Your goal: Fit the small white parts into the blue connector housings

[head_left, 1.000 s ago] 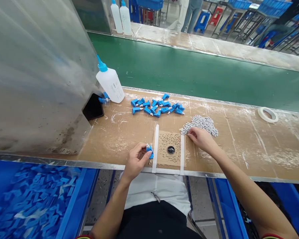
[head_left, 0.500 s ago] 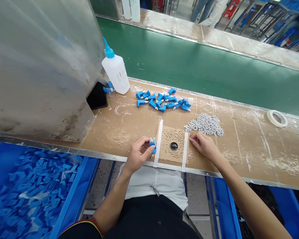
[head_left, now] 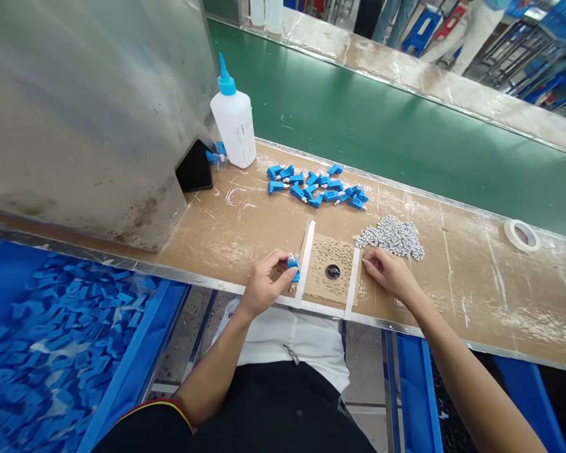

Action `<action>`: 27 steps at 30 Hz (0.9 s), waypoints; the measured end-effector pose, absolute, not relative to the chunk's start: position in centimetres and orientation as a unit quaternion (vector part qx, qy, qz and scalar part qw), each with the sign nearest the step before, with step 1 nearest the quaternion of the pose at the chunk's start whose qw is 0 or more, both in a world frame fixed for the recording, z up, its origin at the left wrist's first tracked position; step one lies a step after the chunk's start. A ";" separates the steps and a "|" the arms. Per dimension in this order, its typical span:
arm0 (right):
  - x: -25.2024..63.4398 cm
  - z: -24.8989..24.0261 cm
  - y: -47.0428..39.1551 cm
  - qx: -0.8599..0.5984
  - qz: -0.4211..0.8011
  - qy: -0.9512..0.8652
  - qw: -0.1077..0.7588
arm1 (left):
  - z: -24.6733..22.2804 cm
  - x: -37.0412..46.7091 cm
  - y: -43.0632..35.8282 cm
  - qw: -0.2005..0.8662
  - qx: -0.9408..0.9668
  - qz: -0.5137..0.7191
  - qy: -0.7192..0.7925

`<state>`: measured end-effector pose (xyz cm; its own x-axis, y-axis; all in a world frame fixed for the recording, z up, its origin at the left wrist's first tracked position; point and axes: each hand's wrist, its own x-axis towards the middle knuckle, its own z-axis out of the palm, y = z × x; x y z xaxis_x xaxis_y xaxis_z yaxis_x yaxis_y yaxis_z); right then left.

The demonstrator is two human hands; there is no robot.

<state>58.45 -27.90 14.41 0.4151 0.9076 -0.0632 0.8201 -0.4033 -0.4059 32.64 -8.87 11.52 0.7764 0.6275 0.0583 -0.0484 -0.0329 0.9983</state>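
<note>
My left hand (head_left: pixel 267 283) pinches a small blue plastic part (head_left: pixel 293 268) with a white tip pointing up, just left of a taped cardboard patch (head_left: pixel 321 248). My right hand (head_left: pixel 389 272) rests at the patch's right side with thumb and forefinger pressed together; anything between them is too small to make out. Right behind that hand lies a heap of small grey pieces (head_left: pixel 395 235). On the patch, which is dotted with dark marks, sits a round black dish (head_left: pixel 332 272). Several more blue parts with white tips (head_left: pixel 310 187) lie farther back.
A white bottle with a blue nozzle (head_left: pixel 236 129) stands beside a metal housing (head_left: pixel 89 126) and a black phone-like slab (head_left: pixel 195 168). A tape roll (head_left: pixel 521 235) lies at right. Behind runs a green belt (head_left: pixel 382 132). Lower left is a blue bin (head_left: pixel 136 343) of blue parts.
The camera view has shifted and turned slightly. In my left hand the blue part now stands a little more upright. My right hand keeps its pinch near the grey heap.
</note>
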 end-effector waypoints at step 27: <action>52.4 16.9 -22.7 -0.730 0.093 -0.676 -0.046 | 11.5 32.5 -8.7 0.662 0.668 0.279 0.196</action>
